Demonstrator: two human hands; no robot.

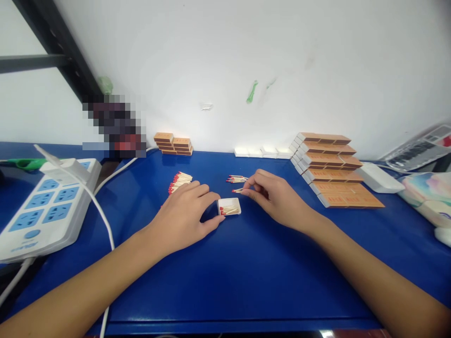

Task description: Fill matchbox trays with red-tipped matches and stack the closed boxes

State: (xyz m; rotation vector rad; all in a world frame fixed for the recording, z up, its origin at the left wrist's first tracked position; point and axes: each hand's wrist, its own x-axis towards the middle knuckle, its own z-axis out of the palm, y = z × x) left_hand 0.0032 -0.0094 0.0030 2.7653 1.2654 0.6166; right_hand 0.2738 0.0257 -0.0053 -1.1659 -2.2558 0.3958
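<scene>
Forearms (95,284) lie nearest, left hand (188,211) gripping a white tray (231,202) of matches (229,211), right hand (271,192) pinching another match (237,191).

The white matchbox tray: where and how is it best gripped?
I'd pinch the matchbox tray by its long outer walls near the left end, coming from the left. It lies open side up with matches inside, so a light pinch should avoid them; the right hand, holding a match, is off to the right.

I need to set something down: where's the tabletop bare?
Bare: blue tabletop between left forearm and right forearm, nearer than the small white rectangular tray. Crowded: by the red-tipped wooden matches and, far right, the stepped orange matchbox stack.
</scene>
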